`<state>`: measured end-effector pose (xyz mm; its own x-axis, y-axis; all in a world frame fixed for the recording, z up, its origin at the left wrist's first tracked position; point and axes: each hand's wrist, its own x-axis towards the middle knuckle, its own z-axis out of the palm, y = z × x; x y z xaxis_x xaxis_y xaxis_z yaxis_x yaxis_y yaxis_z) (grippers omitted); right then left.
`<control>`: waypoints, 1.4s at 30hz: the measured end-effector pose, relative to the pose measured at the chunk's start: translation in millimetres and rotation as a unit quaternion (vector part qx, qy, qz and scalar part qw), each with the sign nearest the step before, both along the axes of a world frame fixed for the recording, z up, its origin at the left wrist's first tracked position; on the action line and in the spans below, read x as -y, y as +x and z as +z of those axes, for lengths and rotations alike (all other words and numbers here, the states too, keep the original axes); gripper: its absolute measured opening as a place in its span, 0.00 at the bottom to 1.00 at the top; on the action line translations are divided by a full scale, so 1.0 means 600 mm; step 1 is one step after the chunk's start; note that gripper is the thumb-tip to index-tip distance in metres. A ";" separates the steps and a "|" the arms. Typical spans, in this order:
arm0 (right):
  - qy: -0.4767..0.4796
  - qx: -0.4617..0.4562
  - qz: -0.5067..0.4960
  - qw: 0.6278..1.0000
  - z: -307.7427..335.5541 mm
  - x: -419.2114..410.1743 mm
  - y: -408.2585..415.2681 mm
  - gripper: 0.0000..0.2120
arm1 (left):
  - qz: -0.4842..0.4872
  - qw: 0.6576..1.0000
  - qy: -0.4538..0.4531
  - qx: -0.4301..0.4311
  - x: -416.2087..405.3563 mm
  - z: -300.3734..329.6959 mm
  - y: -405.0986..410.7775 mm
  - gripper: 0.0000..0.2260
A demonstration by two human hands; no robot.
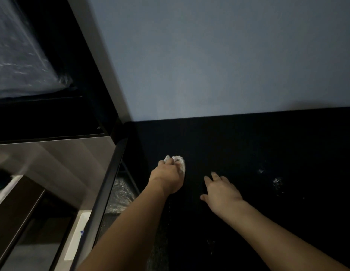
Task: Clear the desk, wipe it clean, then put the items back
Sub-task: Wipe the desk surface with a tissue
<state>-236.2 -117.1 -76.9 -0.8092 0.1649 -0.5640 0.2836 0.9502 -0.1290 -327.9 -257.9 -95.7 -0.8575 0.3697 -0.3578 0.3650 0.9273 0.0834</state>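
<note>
While left hand (167, 178) has its grip closed on a white cloth (178, 163) near the table's (248, 143) left edge, right hand (221, 189) lies flat, fingers spread; faint specks (276, 180), possibly dust, further right.

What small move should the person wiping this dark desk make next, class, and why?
Probably sweep the left hand, which grips the white wad of tissue, rightward across the desk toward the white specks, lifting the flat right hand that lies between them.
</note>
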 end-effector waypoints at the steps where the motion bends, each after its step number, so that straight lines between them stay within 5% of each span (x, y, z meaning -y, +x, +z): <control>1: 0.001 0.018 -0.006 1.000 -0.003 0.002 0.010 0.33 | -0.004 1.000 0.002 0.002 0.005 0.001 0.013 0.25; 7: 0.011 0.032 -0.033 0.999 -0.014 0.006 0.042 0.33 | -0.057 0.996 -0.065 0.008 0.042 -0.005 0.100 0.27; 16: 0.031 0.004 -0.028 0.999 -0.020 0.010 0.057 0.33 | -0.141 0.990 0.013 0.014 0.117 0.049 0.312 0.16; 22: 0.052 -0.009 -0.016 0.998 -0.021 0.016 0.067 0.32 | -0.139 0.944 -0.155 0.256 0.137 0.114 0.373 0.15; 28: 0.067 0.001 0.023 0.997 0.006 0.002 0.047 0.31 | 0.023 0.988 0.007 0.150 0.110 0.122 0.233 0.13; 33: 0.014 -0.019 -0.030 0.999 0.033 -0.020 -0.008 0.24 | 0.065 0.990 0.113 0.057 0.068 0.126 0.119 0.14; 42: 0.005 -0.279 -0.060 0.958 -0.083 -0.080 -0.035 0.22 | 0.167 0.925 0.340 0.012 -0.067 0.048 -0.081 0.11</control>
